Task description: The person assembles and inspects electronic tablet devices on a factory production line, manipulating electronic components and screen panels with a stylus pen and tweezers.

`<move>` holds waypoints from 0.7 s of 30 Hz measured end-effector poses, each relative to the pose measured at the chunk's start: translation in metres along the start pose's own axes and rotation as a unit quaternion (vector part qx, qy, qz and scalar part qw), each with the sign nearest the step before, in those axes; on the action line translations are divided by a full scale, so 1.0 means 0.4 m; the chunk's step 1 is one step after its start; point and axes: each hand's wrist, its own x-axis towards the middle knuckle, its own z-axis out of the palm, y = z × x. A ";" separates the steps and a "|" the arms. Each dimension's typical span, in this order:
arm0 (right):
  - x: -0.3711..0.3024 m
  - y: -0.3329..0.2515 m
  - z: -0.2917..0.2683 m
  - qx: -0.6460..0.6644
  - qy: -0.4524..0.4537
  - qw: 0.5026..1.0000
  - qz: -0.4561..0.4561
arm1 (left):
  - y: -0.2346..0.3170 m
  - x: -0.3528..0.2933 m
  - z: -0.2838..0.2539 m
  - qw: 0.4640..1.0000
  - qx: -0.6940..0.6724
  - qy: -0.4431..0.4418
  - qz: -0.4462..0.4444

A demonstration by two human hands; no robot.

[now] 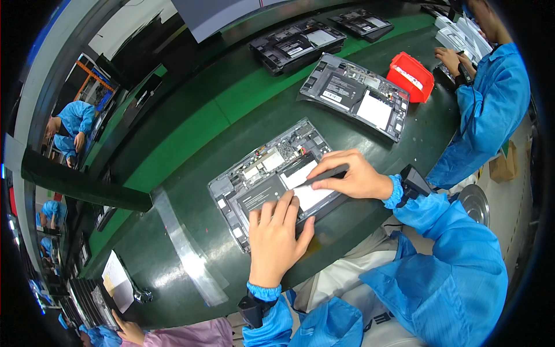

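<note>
An opened laptop base (pixel 234 188) lies in front of me with its circuit board and black battery (pixel 261 195) bare. My left hand (pixel 276 240) rests flat on the near part of the battery, fingers stretched out. Between the fingers of my right hand (pixel 355 176) is a slim black pointed tool (pixel 328 175), slanting down to the left. Its tip is at or just above the battery, by a white label (pixel 309 198); whether it touches, I cannot tell.
Another opened laptop base (pixel 352 95) lies beyond, beside a red bin (pixel 410 78). More bases (pixel 298 46) sit farther back. Clear tape (pixel 188 248) crosses the green table on the left. A co-worker in blue (pixel 491 104) works at right; a pink sleeve (pixel 191 334) shows lower left.
</note>
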 end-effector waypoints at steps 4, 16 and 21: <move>-0.054 -0.054 -0.007 0.070 0.074 0.988 0.117 | 0.037 -0.062 0.018 0.999 0.011 0.021 0.042; -0.204 -0.088 0.090 0.035 0.001 0.988 0.153 | 0.160 -0.232 0.073 0.999 -0.012 -0.031 -0.021; -0.200 -0.092 0.095 0.029 0.011 0.986 0.163 | 0.160 -0.227 0.076 0.999 -0.032 -0.024 -0.023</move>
